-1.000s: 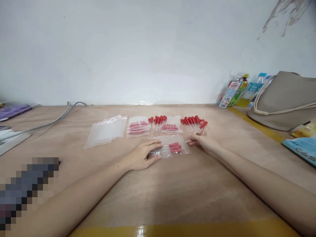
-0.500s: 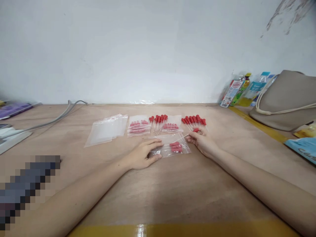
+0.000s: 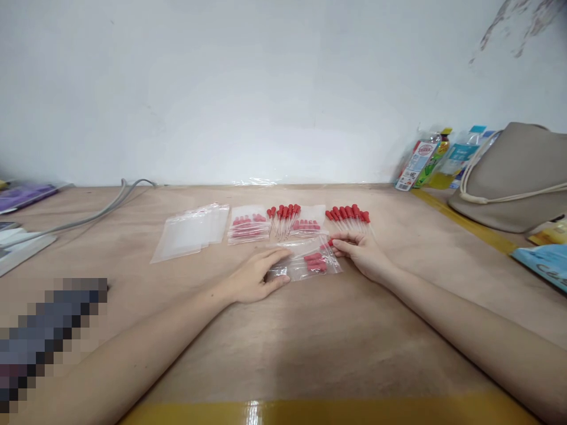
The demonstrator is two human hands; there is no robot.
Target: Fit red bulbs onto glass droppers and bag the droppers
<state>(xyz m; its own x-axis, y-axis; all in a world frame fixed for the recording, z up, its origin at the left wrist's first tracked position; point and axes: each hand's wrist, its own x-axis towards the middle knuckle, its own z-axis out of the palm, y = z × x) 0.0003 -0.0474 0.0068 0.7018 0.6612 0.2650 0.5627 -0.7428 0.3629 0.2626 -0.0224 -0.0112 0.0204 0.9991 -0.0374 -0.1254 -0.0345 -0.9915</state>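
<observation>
A clear zip bag [image 3: 297,273] lies on the table with several red dropper bulbs [image 3: 315,264] showing through its right half. My left hand [image 3: 259,276] rests over the bag's left end, fingers stretched out and thumb apart. At the bag's right end my right hand [image 3: 357,252] pinches a glass dropper [image 3: 329,242]; its red bulb is at the bag's mouth, and the tube is hidden by my fingers. Just behind that hand lies a fan of red-bulbed droppers [image 3: 349,215]. Another bunch of droppers [image 3: 286,215] lies behind the bag, between a stack of filled bags [image 3: 248,227] and a filled bag [image 3: 312,216].
Flat plastic bags [image 3: 186,233] overlap at the left, near a grey cable [image 3: 106,208]. A blurred-out dark object [image 3: 48,336] is at the lower left. On the right stand a carton [image 3: 416,165], bottles [image 3: 460,158] and a grey bag [image 3: 518,177]. Yellow tape [image 3: 283,412] runs along the near edge.
My right hand has moved slightly left, bringing the dropper's red bulb from above the fingers to the bag's right opening. My left hand has stayed put.
</observation>
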